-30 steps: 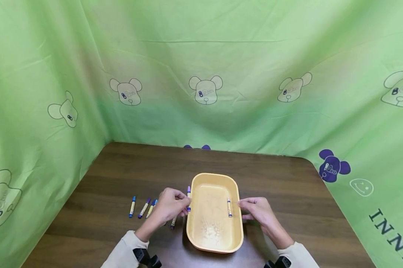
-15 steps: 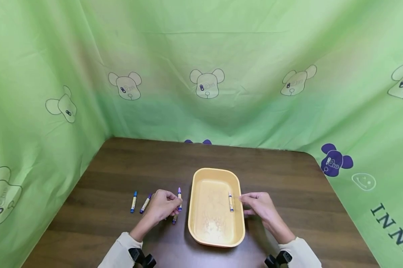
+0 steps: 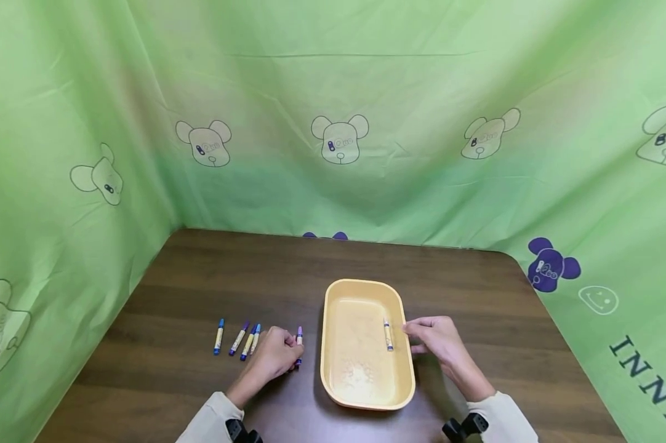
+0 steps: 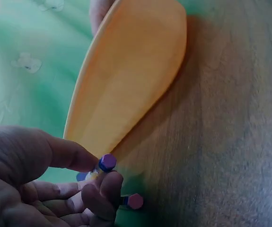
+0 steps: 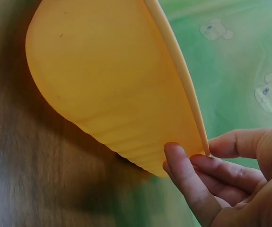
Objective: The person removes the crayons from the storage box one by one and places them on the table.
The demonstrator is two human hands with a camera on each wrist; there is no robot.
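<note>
Two hands at work — the left hand (image 3: 274, 358) pinches a purple-capped marker (image 3: 298, 344) low over the table (image 3: 200, 289), just left of the yellow tray (image 3: 366, 400). Right hand (image 3: 438, 341), fingers loosely curled, steadies the tray's rim — one marker inside (image 3: 388, 335), four more (image 3: 237, 338) wait alongside.

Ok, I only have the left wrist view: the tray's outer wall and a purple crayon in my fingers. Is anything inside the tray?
Observer: Yes, one crayon lies in the tray, close along its right wall.
Operator: Where is the right hand?
Observer: The right hand is beside the tray, fingertips at its right rim.
Operator: How many loose crayons lie on the table?
Observer: Four loose crayons lie in a row just left of the left hand, which pinches the purple crayon.
</note>
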